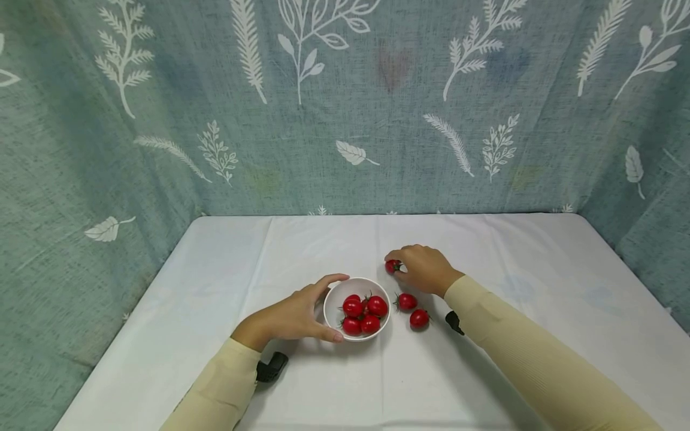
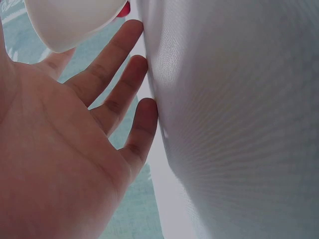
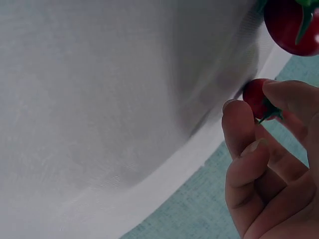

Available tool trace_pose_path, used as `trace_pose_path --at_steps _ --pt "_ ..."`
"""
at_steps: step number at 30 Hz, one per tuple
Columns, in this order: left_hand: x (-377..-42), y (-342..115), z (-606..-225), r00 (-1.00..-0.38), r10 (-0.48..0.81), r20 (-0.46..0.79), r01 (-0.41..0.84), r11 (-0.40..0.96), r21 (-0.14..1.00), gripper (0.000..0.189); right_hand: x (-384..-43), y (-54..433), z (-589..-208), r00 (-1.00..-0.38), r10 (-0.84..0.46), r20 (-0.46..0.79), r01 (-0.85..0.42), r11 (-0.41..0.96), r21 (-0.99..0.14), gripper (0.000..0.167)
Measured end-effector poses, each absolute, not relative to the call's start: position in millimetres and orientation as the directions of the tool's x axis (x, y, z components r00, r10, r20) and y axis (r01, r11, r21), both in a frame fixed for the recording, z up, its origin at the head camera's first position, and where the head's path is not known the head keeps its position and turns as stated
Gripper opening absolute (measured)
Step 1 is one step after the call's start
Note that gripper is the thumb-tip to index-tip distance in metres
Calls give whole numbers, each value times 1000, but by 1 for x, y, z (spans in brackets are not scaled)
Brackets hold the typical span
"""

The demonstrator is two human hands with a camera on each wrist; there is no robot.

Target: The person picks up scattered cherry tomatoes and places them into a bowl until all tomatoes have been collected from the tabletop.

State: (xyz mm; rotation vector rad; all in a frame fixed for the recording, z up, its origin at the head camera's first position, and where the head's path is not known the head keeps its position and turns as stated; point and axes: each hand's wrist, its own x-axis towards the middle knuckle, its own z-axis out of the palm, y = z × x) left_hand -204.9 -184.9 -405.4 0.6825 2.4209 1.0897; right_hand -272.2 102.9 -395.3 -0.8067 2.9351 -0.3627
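Note:
My left hand [image 1: 293, 314] holds a small white bowl [image 1: 332, 299] from its left side, thumb at the near rim and index finger at the far rim. In the left wrist view the bowl's underside [image 2: 72, 25] shows above the spread lower fingers, whose tips rest at the white cloth. Several red cherry tomatoes [image 1: 353, 307] with green stems lie inside. Beyond the bowl to the right, my right hand [image 1: 426, 269] pinches one cherry tomato [image 3: 254, 94] between thumb and fingers, close over the cloth. Part of that tomato is hidden behind the fingers.
Two loose tomatoes, one [image 1: 406, 301] just behind the other [image 1: 419, 319], lie right of the bowl, between it and my right forearm. A white cloth [image 1: 215, 323] covers the table. Behind it hangs a blue-green curtain [image 1: 323, 161] with white leaf prints.

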Motion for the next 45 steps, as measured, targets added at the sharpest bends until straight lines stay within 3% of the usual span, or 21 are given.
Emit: trace_pose_path --at_steps 19,34,45 --pt "-206 -187 -410 -819 550 -163 259 607 751 104 -256 110 -395 -875 -483 36 -474 839 -267 38" --pt "-207 -186 -408 -815 556 -162 263 605 752 106 -217 116 -382 -832 -482 274 -554 737 -388 41" --pt "-207 -186 -410 -802 578 -151 270 577 771 105 -193 106 -379 -810 -475 345 -587 641 -495 37"
